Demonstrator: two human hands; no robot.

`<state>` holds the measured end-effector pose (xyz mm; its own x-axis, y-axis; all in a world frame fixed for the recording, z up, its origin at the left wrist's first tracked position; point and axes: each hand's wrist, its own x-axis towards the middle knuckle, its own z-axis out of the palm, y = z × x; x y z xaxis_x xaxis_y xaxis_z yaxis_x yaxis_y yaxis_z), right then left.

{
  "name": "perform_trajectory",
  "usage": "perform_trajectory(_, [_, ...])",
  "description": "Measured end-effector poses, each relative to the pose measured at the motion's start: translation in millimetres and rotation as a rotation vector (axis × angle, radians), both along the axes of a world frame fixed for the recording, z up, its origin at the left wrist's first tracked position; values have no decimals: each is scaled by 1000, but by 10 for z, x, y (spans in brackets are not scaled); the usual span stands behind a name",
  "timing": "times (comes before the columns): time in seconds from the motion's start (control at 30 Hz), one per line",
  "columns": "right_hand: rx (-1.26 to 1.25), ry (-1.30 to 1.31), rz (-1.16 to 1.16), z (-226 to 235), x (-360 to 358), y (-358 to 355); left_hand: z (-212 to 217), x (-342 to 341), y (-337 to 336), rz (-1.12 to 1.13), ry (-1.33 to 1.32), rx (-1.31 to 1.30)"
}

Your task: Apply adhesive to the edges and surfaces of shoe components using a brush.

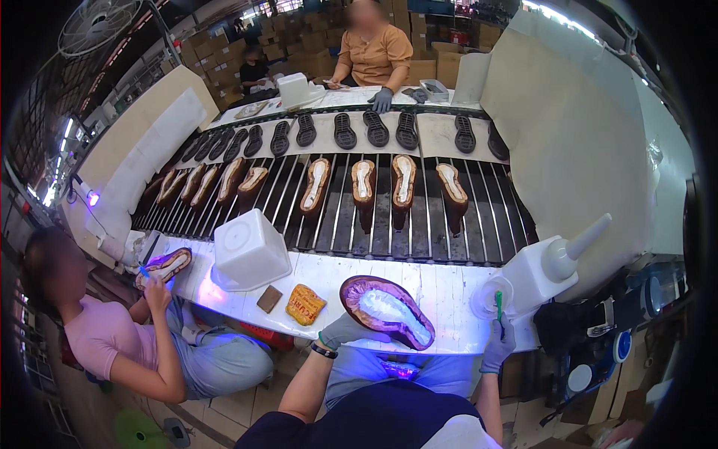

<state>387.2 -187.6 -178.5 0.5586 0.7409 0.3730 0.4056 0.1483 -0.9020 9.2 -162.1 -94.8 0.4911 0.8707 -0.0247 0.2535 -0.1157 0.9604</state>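
Observation:
My left hand [350, 331], in a grey glove, is closed around the near side of a brown shoe upper [353, 290], turned bottom up at the table's front edge. Its underside has a pale, whitish middle lit blue-violet. My right hand [496, 349], also gloved, grips a green-handled brush [499, 305] upright. The lower end of the brush is hidden by my fingers or the clear cup [482, 301] behind it. That cup stands against a large white squeeze bottle [540, 278] with a long spout.
Beyond the white table [321, 271], a rod conveyor [284, 221] carries several upturned shoe uppers [315, 185]. Black soles [345, 132] line the shelf behind. A white plastic bin [250, 251], yellow packet [306, 304] and brown block [269, 299] lie left. Co-workers sit left and opposite.

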Motion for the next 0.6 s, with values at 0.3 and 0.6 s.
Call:
perform_trajectory(0.3, [-47, 36, 4, 71, -41, -18, 4, 39, -11, -43, -19, 7])
perform_trajectory(0.6, [-80, 77, -1, 69, -40, -17, -90, 48, 25, -63, -419, -221])
